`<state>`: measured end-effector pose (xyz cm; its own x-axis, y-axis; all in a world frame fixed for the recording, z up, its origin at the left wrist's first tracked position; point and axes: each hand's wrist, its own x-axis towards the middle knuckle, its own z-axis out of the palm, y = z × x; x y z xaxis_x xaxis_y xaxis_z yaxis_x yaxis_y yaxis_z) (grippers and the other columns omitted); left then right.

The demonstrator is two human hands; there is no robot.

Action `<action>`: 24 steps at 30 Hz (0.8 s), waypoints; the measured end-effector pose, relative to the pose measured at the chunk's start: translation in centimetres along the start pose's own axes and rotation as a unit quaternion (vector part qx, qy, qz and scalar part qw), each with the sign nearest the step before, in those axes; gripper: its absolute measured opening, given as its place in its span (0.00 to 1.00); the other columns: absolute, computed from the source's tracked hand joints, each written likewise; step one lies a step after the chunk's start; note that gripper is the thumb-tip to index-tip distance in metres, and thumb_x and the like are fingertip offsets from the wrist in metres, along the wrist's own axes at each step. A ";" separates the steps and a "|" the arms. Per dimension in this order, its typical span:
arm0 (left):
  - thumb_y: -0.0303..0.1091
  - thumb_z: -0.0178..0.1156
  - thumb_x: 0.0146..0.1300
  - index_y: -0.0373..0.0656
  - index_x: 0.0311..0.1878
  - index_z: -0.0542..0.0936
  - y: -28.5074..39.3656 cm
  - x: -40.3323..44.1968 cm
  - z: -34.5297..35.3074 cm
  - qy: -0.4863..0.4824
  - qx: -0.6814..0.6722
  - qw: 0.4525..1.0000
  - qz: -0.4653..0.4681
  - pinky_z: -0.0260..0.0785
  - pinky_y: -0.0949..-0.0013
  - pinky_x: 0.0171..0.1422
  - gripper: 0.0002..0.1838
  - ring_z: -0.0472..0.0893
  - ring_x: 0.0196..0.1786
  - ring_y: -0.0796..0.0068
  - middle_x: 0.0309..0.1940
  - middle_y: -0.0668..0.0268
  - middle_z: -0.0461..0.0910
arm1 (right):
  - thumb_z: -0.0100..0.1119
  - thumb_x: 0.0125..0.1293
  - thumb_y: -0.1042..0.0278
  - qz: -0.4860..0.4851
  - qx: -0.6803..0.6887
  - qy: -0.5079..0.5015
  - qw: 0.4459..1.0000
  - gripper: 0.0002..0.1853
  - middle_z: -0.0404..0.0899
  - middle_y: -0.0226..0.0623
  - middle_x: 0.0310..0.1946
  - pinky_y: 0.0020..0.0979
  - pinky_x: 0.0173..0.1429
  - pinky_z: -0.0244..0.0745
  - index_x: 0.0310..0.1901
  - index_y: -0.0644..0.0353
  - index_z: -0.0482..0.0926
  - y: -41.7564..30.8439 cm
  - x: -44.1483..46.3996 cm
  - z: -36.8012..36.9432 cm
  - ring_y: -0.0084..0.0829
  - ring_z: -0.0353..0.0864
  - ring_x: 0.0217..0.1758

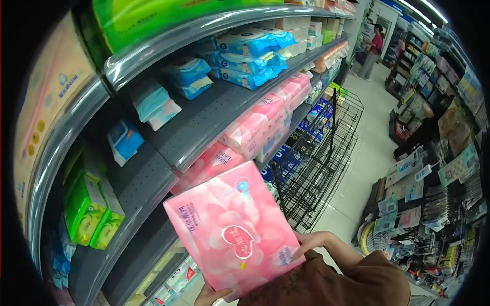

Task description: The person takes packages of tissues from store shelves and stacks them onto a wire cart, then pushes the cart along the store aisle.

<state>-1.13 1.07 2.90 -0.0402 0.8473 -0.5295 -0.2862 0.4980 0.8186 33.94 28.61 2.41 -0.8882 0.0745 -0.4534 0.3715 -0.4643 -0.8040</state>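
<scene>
A large pink pack of tissues (214, 219) with a petal print is tilted in front of my brown shirt, held between both hands. My right hand (312, 243) grips its lower right corner, with the thumb on the front face. At the lower left edge, my left hand (212, 295) holds the pack from below; part of it is cut off by the frame. Similar pink tissue packs (253, 125) line the shelf just behind.
Blue wipe packs (250, 64) are stacked on the shelf above, with green packs (94, 214) at the left. A black wire rack (316, 168) stands in the aisle. Hanging goods (408, 173) fill the right side. Another person (375, 48) stands far down the aisle.
</scene>
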 end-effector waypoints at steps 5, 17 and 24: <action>0.19 0.76 0.41 0.40 0.74 0.53 3.2 4.9 3.7 -0.083 0.092 0.986 0.110 0.63 0.59 0.69 0.57 0.66 0.69 0.66 0.66 0.61 0.67 | 0.71 0.57 0.71 -0.037 0.038 0.079 0.995 0.47 0.66 0.39 0.67 0.32 0.71 0.63 0.74 0.63 0.52 1.8 -6.1 0.6 0.30 0.65 0.69; 0.36 0.58 0.67 0.36 0.75 0.52 14.7 19.8 19.8 -0.139 -0.001 0.985 0.103 0.58 0.65 0.71 0.38 0.67 0.68 0.65 0.68 0.56 0.63 | 0.60 0.56 0.77 -0.306 0.372 0.449 0.753 0.30 0.77 0.47 0.52 0.37 0.57 0.79 0.62 0.69 0.64 4.3 -13.9 -0.1 0.37 0.81 0.53; 0.30 0.53 0.70 0.38 0.64 0.69 8.0 27.6 26.8 -0.009 0.105 0.955 0.277 0.66 0.67 0.64 0.21 0.75 0.60 0.69 0.60 0.61 0.73 | 0.62 0.56 0.69 -0.378 0.318 0.583 0.645 0.32 0.75 0.45 0.52 0.37 0.57 0.77 0.63 0.65 0.63 5.5 -18.7 -4.6 0.37 0.80 0.53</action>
<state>21.12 33.37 0.76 -0.1122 0.9937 -0.0004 -0.0272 -0.0027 0.9996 53.84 28.73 4.75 0.1946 0.9326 -0.3041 -0.5634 -0.1475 -0.8129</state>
